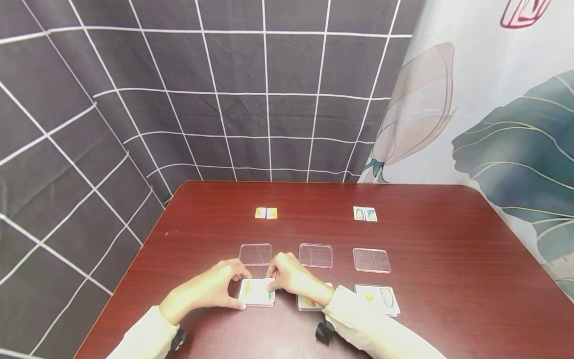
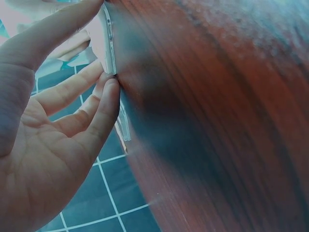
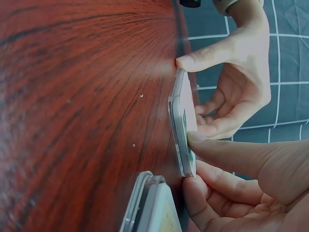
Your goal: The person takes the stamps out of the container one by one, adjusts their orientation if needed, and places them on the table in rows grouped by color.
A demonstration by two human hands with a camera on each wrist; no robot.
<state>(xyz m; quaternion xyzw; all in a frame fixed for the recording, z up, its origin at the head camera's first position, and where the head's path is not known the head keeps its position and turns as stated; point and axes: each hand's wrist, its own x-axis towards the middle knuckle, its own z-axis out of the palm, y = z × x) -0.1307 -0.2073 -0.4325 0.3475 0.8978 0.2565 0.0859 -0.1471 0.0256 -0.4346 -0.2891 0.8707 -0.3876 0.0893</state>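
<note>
A shallow clear plastic case (image 1: 256,304) lies near the table's front, holding a white card (image 1: 258,289) with a yellow picture and a green picture. My left hand (image 1: 208,286) grips its left side, the thumb at the near corner and the fingers at the far edge. From the right, my right hand (image 1: 291,274) holds the case's other end. Its thumb lies over the card by the green picture, and its fingers curl at the edge in the right wrist view. Under my right forearm, a second filled case (image 1: 307,303) is partly hidden.
Three clear lids (image 1: 255,255), (image 1: 316,255), (image 1: 371,260) lie in a row behind the cases. A third filled case (image 1: 377,299) sits at right. Farther back are a yellow picture pair (image 1: 266,213) and a grey-green picture pair (image 1: 365,214) on the red-brown table (image 1: 448,239).
</note>
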